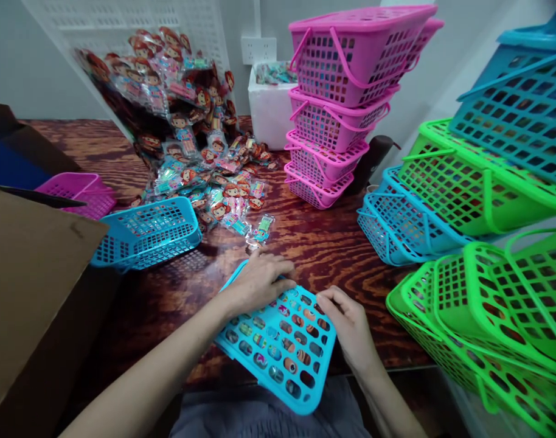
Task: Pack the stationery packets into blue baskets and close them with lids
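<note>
A blue perforated plastic basket [278,347] lies upside down at the table's near edge, with small colourful packets showing through its holes. My left hand [260,280] rests on its far end, fingers curled over the rim. Gripping its right edge is my right hand [348,325], fingers bent against the plastic. A heap of small packaged cartoon-figure items [205,164] spills from a clear bag [154,85] across the middle of the wooden table [323,243].
Another blue basket [145,234] lies on its side at left, beside a pink basket [79,191] and a brown cardboard box [27,286]. Pink baskets [342,103] are stacked at the back; green [488,304] and blue baskets [401,222] pile up at right. A white foam box [269,103] stands behind.
</note>
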Motion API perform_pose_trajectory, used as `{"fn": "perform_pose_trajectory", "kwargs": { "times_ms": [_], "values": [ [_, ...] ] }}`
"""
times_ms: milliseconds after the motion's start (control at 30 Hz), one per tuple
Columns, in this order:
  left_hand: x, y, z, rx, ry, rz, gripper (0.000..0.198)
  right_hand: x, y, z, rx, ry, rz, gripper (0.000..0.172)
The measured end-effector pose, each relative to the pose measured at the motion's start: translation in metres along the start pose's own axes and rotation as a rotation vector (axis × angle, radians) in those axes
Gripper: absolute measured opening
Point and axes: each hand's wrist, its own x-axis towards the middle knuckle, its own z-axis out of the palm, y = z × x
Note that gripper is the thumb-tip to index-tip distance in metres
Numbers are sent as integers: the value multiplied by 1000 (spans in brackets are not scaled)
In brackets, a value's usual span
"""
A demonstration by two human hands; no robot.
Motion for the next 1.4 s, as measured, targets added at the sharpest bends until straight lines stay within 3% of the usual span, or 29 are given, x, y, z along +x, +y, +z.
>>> {"fn": "perform_pose_trajectory", "kwargs": {
  "times_ms": [200, 367, 500, 633, 767, 933, 1167, 1400],
  "values": [
    [-8, 6, 10, 211, 104, -28, 40, -3, 5, 5, 188, 30, 84, 26],
    [-9, 6, 13, 234, 121, -31, 42, 3, 6, 3, 235, -56, 79, 28],
    [-10, 6, 12, 210, 146, -42, 39, -6, 9, 2, 220, 26, 26, 30],
    [-14, 5, 10, 178, 135, -79, 37, -32, 14, 2, 265, 89, 67, 35],
    [-21, 5, 12, 198, 202, -149, 38, -48, 11, 8, 310, 130, 80, 36],
    [-27, 7, 16, 255, 220, -229, 39, -38, 2, 16, 204, 219, 84, 31],
    [-27, 9, 20, 317, 253, -263, 39, -30, 1, 13, 29, 252, -53, 28],
    [-30, 11, 18, 255, 290, -292, 37, -41, 10, 18, 242, 215, 43, 37]
  ]
}}
